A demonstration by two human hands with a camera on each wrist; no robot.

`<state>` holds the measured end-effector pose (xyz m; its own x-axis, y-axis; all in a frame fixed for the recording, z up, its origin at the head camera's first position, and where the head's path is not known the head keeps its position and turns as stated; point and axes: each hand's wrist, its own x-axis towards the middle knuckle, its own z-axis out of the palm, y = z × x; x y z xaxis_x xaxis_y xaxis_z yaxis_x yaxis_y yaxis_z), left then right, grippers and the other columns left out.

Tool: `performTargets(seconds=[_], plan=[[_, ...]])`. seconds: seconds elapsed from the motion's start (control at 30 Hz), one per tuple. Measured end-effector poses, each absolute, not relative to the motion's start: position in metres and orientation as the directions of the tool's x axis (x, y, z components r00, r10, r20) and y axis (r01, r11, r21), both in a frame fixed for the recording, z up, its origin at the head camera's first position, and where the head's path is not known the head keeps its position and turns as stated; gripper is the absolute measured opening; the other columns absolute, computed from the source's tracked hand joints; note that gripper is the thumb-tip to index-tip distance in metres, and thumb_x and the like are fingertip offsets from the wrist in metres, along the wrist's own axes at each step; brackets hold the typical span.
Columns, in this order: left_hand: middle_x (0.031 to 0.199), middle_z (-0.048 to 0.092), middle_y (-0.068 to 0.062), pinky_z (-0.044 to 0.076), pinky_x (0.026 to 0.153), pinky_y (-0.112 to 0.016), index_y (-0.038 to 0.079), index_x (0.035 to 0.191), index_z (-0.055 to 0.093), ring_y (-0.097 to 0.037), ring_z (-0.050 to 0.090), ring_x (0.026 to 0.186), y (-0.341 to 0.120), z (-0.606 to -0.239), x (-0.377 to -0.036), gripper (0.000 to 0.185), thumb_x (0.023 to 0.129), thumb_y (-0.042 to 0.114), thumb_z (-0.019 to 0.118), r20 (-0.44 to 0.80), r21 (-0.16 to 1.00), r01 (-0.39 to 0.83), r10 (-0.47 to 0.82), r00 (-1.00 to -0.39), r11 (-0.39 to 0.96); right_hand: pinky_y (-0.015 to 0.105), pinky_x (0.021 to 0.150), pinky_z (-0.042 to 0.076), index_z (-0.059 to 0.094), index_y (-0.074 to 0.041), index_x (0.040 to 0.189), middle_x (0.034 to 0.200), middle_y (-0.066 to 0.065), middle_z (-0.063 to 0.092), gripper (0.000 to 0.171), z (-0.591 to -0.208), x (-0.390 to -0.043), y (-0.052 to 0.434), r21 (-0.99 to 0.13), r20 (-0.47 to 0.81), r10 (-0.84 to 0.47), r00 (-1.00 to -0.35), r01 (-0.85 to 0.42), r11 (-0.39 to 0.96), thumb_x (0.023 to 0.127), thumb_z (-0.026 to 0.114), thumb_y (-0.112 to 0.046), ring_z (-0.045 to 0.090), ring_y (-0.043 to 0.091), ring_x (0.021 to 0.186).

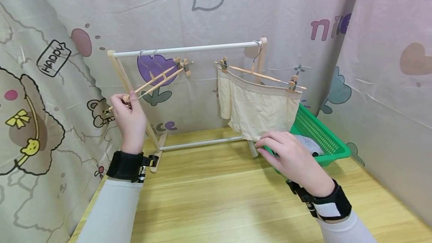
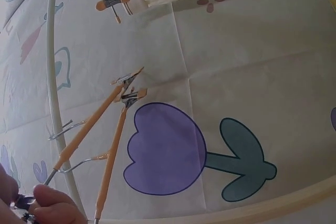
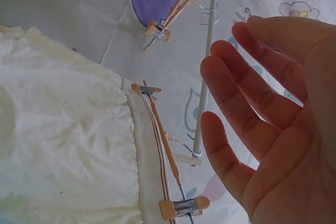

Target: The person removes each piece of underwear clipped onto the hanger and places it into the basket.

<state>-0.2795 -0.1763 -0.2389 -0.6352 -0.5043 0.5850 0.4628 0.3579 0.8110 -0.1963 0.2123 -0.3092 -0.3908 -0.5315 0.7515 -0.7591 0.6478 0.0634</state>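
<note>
Cream-coloured shorts (image 1: pixel 260 108) hang from a clip hanger (image 1: pixel 266 75) at the right end of a small garment rack (image 1: pixel 192 49). Toward the rack's left end are two more clip hangers (image 1: pixel 164 79) with no garment on them. My left hand (image 1: pixel 131 123) pinches a clip at the near end of one or both; its fingers cover that end, so which cannot be told. In the left wrist view, the thumb and finger (image 2: pixel 52 205) close on a metal clip. Just below the shorts' hem is my right hand (image 1: pixel 290 156), fingers loosely bent, holding nothing; the right wrist view shows its bare palm (image 3: pixel 289 166).
A green plastic basket (image 1: pixel 342 151) stands at the right behind my right hand, with a grey cloth item (image 1: pixel 308 144) in it. The rack's lower bar (image 1: pixel 199 144) runs above the wooden table (image 1: pixel 209 205). Printed curtains (image 1: pixel 162 10) enclose the back and sides.
</note>
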Motion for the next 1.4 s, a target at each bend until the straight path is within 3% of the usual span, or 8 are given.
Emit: performTargets(seconds=[0.47,0.6,0.77,0.9,1.13,1.4], plan=[[0.094,0.042,0.008,0.037,0.072,-0.023,0.012,0.112,0.044,-0.008,0.043,0.078,-0.175,-0.242,-0.271,0.019,0.11,0.03,0.047,0.601,0.799,0.461,-0.466,-0.649,0.387,0.042,0.079,0.053,0.072,-0.015,0.1,0.101,-0.002,0.07,0.042,-0.31,-0.196,0.211,0.073,0.755,-0.533,-0.381,-0.76,0.646,0.11,0.042,-0.041,0.067,0.02,0.093],[0.103,0.045,0.005,0.039,0.074,-0.022,0.001,0.123,0.046,-0.006,0.043,0.081,-0.174,-0.248,-0.27,0.03,0.11,0.028,0.048,0.598,0.799,0.436,-0.46,-0.657,0.415,0.042,0.079,0.053,0.072,-0.014,0.1,0.101,-0.003,0.07,0.043,-0.31,-0.196,0.21,0.076,0.756,-0.534,-0.379,-0.759,0.646,0.11,0.041,-0.042,0.067,0.02,0.093],[0.123,0.051,-0.011,0.039,0.077,-0.022,-0.006,0.134,0.043,-0.006,0.043,0.084,-0.172,-0.257,-0.268,0.042,0.11,0.029,0.048,0.577,0.811,0.405,-0.462,-0.674,0.422,0.041,0.079,0.053,0.072,-0.014,0.1,0.101,-0.003,0.07,0.037,-0.31,-0.196,0.21,0.072,0.751,-0.538,-0.384,-0.761,0.644,0.11,0.047,-0.039,0.066,0.019,0.094],[0.127,0.049,-0.017,0.038,0.078,-0.023,-0.006,0.137,0.042,-0.006,0.042,0.083,-0.169,-0.263,-0.266,0.045,0.109,0.029,0.049,0.564,0.819,0.391,-0.465,-0.682,0.42,0.041,0.079,0.053,0.072,-0.014,0.101,0.102,-0.002,0.07,0.031,-0.31,-0.196,0.21,0.068,0.746,-0.541,-0.388,-0.764,0.642,0.109,0.051,-0.036,0.066,0.019,0.094],[0.122,0.043,-0.011,0.04,0.078,-0.022,-0.004,0.142,0.037,-0.006,0.042,0.082,-0.165,-0.271,-0.264,0.047,0.108,0.024,0.052,0.564,0.821,0.401,-0.472,-0.678,0.405,0.041,0.079,0.053,0.072,-0.015,0.099,0.101,-0.003,0.07,0.046,-0.31,-0.195,0.209,0.069,0.747,-0.535,-0.396,-0.753,0.654,0.11,0.039,-0.045,0.066,0.019,0.093],[0.128,0.036,-0.004,0.044,0.079,-0.02,0.008,0.149,0.026,-0.008,0.046,0.085,-0.162,-0.275,-0.26,0.057,0.105,0.023,0.058,0.536,0.844,0.418,-0.492,-0.686,0.336,0.04,0.078,0.052,0.072,-0.015,0.1,0.101,-0.004,0.07,0.047,-0.31,-0.195,0.207,0.073,0.741,-0.544,-0.393,-0.758,0.648,0.11,0.038,-0.046,0.066,0.017,0.093]])
